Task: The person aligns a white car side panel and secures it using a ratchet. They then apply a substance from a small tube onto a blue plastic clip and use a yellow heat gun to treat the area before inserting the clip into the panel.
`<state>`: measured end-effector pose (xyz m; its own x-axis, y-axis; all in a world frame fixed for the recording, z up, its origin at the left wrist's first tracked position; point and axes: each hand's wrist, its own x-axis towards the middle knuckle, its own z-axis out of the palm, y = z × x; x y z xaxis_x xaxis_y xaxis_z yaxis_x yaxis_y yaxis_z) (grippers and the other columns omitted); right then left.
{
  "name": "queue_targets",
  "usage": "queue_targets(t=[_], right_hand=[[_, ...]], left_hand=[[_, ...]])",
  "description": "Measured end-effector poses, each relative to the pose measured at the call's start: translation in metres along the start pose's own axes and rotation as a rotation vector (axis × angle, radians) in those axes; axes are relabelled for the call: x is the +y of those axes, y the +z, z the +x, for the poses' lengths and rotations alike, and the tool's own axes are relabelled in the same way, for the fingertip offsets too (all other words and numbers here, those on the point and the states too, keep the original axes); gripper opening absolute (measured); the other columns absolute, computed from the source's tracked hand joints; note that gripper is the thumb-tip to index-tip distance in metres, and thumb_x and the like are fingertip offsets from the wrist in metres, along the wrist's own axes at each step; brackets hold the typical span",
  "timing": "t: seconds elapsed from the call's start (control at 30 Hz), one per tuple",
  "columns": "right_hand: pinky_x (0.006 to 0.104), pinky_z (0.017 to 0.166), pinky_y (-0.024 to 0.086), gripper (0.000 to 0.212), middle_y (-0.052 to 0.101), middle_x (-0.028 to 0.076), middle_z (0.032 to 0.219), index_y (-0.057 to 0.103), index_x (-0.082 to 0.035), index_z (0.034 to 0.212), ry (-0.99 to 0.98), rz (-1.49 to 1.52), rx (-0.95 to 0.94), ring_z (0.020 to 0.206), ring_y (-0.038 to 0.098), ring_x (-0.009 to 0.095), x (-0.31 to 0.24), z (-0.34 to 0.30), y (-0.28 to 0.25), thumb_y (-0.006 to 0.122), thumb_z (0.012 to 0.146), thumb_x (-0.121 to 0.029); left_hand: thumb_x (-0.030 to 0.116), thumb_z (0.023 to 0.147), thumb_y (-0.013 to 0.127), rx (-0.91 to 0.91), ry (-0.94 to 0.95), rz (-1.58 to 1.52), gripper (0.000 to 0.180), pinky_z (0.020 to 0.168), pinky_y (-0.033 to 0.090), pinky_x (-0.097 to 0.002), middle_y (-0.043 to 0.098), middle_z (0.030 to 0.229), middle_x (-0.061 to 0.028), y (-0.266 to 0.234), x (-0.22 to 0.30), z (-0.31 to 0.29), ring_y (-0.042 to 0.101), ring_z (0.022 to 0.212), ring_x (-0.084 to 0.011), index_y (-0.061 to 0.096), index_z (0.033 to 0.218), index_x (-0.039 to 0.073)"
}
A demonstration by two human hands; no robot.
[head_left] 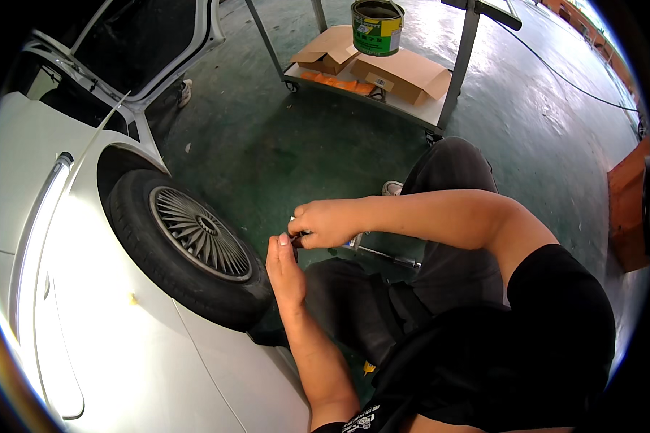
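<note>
My two hands meet beside the front wheel of a white car. My left hand (286,273) has its fingers drawn together, tips against the other hand. Bent over from the right, my right hand (323,224) pinches with curled fingers. A small piece, partly white and partly dark, shows between the hands, too covered to name. The black tyre (148,242) with its grey spoked wheel cover (206,227) stands just left of them. Below my right wrist is a metal rod-like tool (393,257) with a dark end; a blue-and-white object (353,242) is at its near end.
A wheeled cart (310,81) at the far side carries cardboard boxes (401,76) and a green-and-yellow can (377,29). A lit tube lamp (40,238) rests along the white car body (144,353). The car door (213,29) stands open. A cable (556,71) crosses the floor.
</note>
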<state>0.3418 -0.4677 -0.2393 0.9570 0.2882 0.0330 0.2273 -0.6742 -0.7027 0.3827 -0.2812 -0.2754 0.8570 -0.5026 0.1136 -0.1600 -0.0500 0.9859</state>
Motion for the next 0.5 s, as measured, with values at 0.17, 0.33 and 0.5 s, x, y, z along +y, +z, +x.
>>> queue_targets(t=[0.17, 0.33, 0.5], right_hand=[[0.0482, 0.09, 0.052, 0.031, 0.067, 0.022, 0.106, 0.07, -0.003, 0.103, 0.045, -0.046, 0.051, 0.102, 0.065, 0.039, -0.003, -0.004, 0.006, 0.056, 0.093, -0.028], [0.0475, 0.08, 0.054, 0.027, 0.064, 0.017, 0.101, 0.071, -0.006, 0.098, 0.056, -0.119, 0.151, 0.089, 0.066, 0.037, 0.005, 0.0, 0.01, 0.059, 0.091, -0.029], [0.0468, 0.072, 0.054, 0.026, 0.063, 0.014, 0.095, 0.072, -0.005, 0.086, 0.07, -0.08, 0.207, 0.082, 0.066, 0.036, 0.013, 0.001, 0.015, 0.064, 0.087, -0.029]], left_hand=[[0.024, 0.107, 0.054, -0.147, -0.18, -0.197, 0.025, 0.063, 0.031, -0.0248, 0.044, 0.078, 0.0039, -0.007, -0.013, 0.001, 0.038, 0.07, -0.0068, 0.053, 0.088, 0.008], [0.026, 0.107, 0.057, -0.087, -0.11, -0.146, 0.026, 0.064, 0.039, -0.027, 0.052, 0.078, -0.0006, -0.001, -0.025, 0.004, 0.046, 0.072, -0.0091, 0.054, 0.097, 0.002], [0.023, 0.109, 0.053, 0.076, 0.061, 0.126, 0.029, 0.068, 0.044, -0.0254, 0.06, 0.087, -0.002, 0.014, -0.015, -0.004, 0.052, 0.076, -0.0091, 0.06, 0.121, -0.003]])
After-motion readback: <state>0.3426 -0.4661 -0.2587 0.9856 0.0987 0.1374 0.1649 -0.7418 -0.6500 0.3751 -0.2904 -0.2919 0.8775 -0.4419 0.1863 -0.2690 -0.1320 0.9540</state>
